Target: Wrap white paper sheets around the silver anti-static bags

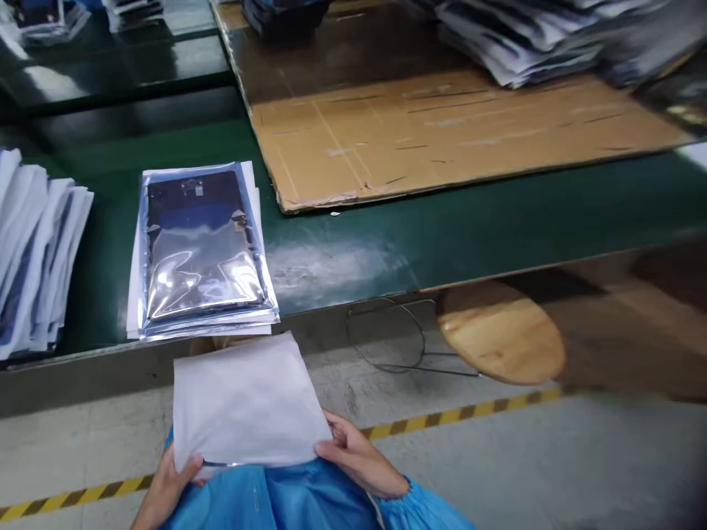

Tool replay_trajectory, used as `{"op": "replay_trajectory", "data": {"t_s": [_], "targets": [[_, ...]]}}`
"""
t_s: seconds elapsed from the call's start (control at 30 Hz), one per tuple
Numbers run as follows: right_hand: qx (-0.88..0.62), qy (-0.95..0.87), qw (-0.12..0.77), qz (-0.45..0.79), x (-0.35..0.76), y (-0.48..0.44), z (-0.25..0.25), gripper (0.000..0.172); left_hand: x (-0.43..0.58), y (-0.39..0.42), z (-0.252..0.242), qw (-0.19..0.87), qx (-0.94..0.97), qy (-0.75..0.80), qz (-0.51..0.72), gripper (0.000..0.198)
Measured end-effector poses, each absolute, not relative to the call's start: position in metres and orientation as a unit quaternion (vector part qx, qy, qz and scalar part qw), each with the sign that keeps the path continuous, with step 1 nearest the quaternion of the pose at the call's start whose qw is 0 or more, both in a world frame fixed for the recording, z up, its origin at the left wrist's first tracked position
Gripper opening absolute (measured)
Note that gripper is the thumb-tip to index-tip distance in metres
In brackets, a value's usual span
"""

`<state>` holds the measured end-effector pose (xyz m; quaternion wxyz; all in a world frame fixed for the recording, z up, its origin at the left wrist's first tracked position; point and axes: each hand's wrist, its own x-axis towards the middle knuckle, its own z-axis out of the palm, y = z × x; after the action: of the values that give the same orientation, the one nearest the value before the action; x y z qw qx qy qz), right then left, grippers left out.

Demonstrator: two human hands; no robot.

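Workbench with green top, seen from its near edge. Left of centre on the top: a clear bag holding a dark item, lying on white sheets. At far left, near the bag but not touching it: a stack of white packets. Right and behind: a creased cardboard sheet, on a brown board. At the top edge of the board: a dark bundle and a pile of packets. Behind left: a second bench bearing more packets. Below: concrete floor, with yellow-and-black tape and a wooden stool.
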<state>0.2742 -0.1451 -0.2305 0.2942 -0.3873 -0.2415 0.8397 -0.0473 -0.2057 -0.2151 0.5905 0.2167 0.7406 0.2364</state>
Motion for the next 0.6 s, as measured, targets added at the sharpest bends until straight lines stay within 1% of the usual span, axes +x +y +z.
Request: {"op": "replay_trajectory", "data": {"t_s": [0.07, 0.1, 0.17, 0.23, 0.33, 0.37, 0.4, 0.47, 0.5, 0.53, 0.6], "targets": [[-0.459, -0.243, 0.305, 0.799, 0.263, -0.15, -0.23, 0.043, -0.05, -0.206, -0.224, 0.599, 0.195, 0.733, 0.255, 0.055], [-0.499, -0.245, 0.309, 0.772, 0.258, -0.152, -0.232, 0.04, -0.05, -0.206, -0.228, 0.595, 0.189, 0.734, 0.265, 0.055], [-0.568, -0.247, 0.33, 0.712, 0.249, -0.156, -0.239, 0.041, -0.047, -0.203, -0.236, 0.587, 0.194, 0.736, 0.275, 0.054], [-0.606, -0.252, 0.355, 0.666, 0.247, -0.159, -0.247, 0.038, -0.043, -0.196, -0.243, 0.594, 0.204, 0.731, 0.266, 0.052], [-0.596, -0.268, 0.364, 0.664, 0.256, -0.164, -0.251, 0.033, -0.044, -0.186, -0.248, 0.631, 0.196, 0.707, 0.251, 0.052], [-0.583, -0.273, 0.358, 0.676, 0.262, -0.163, -0.25, 0.037, -0.046, -0.185, -0.249, 0.644, 0.195, 0.696, 0.252, 0.053], [-0.563, -0.278, 0.348, 0.697, 0.268, -0.161, -0.248, 0.044, -0.05, -0.184, -0.25, 0.653, 0.2, 0.685, 0.253, 0.054], [-0.516, -0.281, 0.328, 0.74, 0.279, -0.151, -0.243, 0.066, -0.06, -0.184, -0.252, 0.663, 0.216, 0.672, 0.251, 0.057], [-0.498, -0.28, 0.323, 0.755, 0.281, -0.142, -0.242, 0.073, -0.064, -0.183, -0.253, 0.664, 0.217, 0.672, 0.246, 0.059], [-0.487, -0.279, 0.32, 0.763, 0.281, -0.132, -0.24, 0.075, -0.068, -0.182, -0.254, 0.665, 0.212, 0.676, 0.237, 0.062], [-0.482, -0.286, 0.315, 0.766, 0.275, -0.11, -0.237, 0.07, -0.073, -0.177, -0.252, 0.666, 0.211, 0.681, 0.22, 0.069]]}}
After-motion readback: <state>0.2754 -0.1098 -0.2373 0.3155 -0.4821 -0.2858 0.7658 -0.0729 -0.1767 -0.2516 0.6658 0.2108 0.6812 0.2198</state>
